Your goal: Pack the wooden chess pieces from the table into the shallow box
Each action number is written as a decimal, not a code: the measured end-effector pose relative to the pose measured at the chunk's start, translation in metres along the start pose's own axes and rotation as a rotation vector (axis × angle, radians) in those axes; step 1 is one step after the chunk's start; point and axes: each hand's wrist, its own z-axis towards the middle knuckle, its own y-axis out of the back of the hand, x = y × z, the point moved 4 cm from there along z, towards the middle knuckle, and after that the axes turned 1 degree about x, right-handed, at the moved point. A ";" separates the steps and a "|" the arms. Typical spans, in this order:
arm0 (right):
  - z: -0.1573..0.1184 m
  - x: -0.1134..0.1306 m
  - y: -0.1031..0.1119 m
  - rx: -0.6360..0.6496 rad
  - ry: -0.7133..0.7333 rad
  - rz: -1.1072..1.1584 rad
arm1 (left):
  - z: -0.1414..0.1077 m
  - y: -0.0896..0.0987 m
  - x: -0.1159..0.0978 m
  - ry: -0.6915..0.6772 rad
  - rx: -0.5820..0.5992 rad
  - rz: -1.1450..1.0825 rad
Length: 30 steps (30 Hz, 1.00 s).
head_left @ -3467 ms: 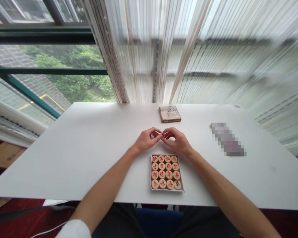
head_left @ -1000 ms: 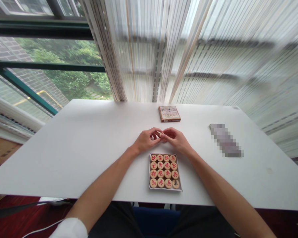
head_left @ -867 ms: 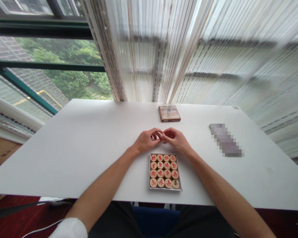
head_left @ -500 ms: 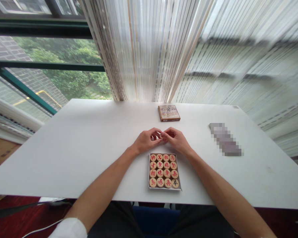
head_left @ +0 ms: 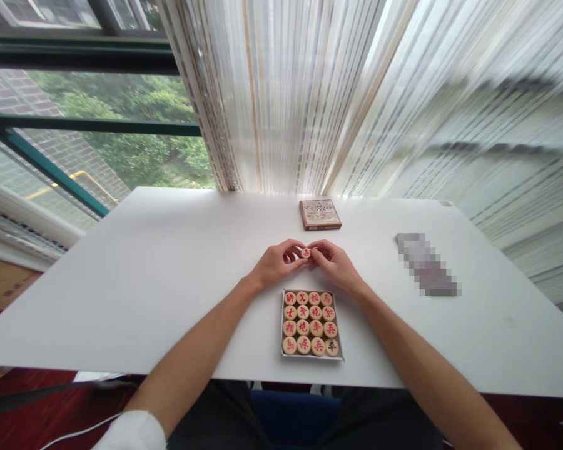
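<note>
Between the fingertips of my left hand (head_left: 281, 262) and my right hand (head_left: 331, 260) is a round wooden Chinese chess piece (head_left: 306, 253), its face with a red character turned towards me. Both hands are closed on its edges, just above the table. Nearer to me lies an open box tray (head_left: 313, 358) filled with rows of similar round pieces. Nearly all of those carry red characters; the piece in the near right corner (head_left: 331, 347) bears a black one.
A flat printed box lid (head_left: 321, 214) lies beyond my hands on the white table (head_left: 169, 269). To the right is a blurred-out, pixelated flat object (head_left: 426, 265). String curtains (head_left: 281, 94) hang behind the far edge, with a window on the left.
The chess piece, mostly covered by fingers before, now shows its red character face between my fingertips. Both hands have stayed in nearly the same place.
</note>
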 end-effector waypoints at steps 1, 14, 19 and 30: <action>0.000 0.000 0.000 0.007 0.001 0.008 | 0.000 0.000 0.000 0.004 -0.003 -0.003; 0.000 -0.002 0.001 0.027 0.051 0.020 | 0.001 0.001 0.002 0.028 0.012 -0.083; -0.001 -0.001 -0.001 0.029 0.089 -0.019 | 0.001 0.001 0.004 0.044 0.019 -0.124; -0.005 0.005 -0.004 -0.017 0.241 -0.267 | 0.003 0.000 0.006 0.057 0.048 -0.156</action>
